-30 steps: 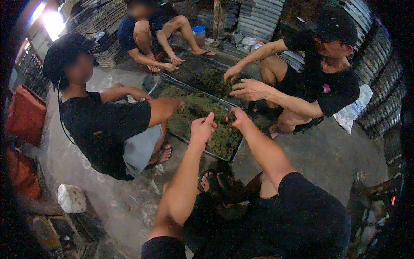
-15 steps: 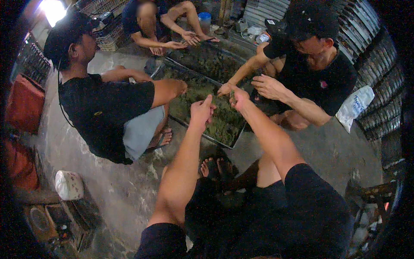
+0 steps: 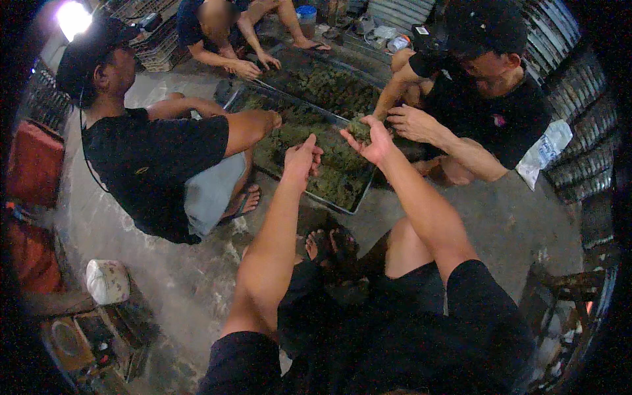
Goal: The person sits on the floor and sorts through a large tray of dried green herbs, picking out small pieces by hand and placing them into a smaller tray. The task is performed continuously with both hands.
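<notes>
A shallow tray [image 3: 351, 212] with a pale rim sits on the floor before me, spread with green-brown, moss-like or seaweed-like clumps [image 3: 339, 178]. Over its right side, my right hand [image 3: 376, 143] is turned palm up, its fingers curved round a small green clump [image 3: 359, 129]. My left hand [image 3: 301, 163] hovers above the tray's near part, thumb up and fingers curled in. Whatever it may hold is hidden. A second tray [image 3: 289, 94] with similar clumps lies just behind the first.
One person [image 3: 158, 164] crouches at the left, another [image 3: 490, 112] at the right close to my right hand, and a third [image 3: 217, 39] at the far side. A white tub [image 3: 107, 282] stands at lower left. Crates [image 3: 158, 52] and a blue-lidded container [image 3: 307, 20] are at the back.
My right hand has turned palm up and shifted slightly right, showing the green clump. My left hand moved slightly left. The far person's hands lowered toward the far tray; the right person's reaching hand drew back.
</notes>
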A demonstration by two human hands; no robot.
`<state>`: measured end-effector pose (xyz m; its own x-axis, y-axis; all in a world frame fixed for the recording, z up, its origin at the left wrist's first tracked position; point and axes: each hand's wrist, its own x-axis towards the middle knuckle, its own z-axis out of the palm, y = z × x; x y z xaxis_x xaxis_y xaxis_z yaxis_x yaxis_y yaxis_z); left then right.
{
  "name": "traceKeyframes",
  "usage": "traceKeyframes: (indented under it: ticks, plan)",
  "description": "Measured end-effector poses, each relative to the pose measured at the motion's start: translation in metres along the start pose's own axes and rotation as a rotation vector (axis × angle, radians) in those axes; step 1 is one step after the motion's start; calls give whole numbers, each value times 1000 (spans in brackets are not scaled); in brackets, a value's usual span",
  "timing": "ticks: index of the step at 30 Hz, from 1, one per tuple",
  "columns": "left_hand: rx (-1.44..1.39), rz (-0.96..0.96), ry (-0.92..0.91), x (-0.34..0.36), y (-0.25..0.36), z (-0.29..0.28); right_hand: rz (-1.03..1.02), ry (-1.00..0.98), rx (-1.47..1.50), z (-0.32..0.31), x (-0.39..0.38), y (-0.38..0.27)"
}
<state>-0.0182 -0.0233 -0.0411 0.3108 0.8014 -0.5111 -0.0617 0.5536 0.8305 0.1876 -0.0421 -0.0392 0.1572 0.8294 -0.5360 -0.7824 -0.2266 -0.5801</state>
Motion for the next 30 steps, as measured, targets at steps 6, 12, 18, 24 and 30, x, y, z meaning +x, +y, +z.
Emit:
traceKeyframes:
  ticks: [6, 12, 18, 24, 30]
  plan:
    - [35, 4, 9, 1, 0, 6, -57, -6, -152, -18, 15, 12]
    - [36, 23, -28, 5, 0, 14, -6, 19, -275, -23, 23, 10]
    - [33, 17, -4, 5, -1, 18, -35, -143, -263, -22, 23, 6]
    - [70, -4, -5, 0, 6, 24, 3, -141, -168, -25, 7, -4]
    - [41, -15, 4, 4, 3, 29, -14, -131, -168, -27, 7, 0]
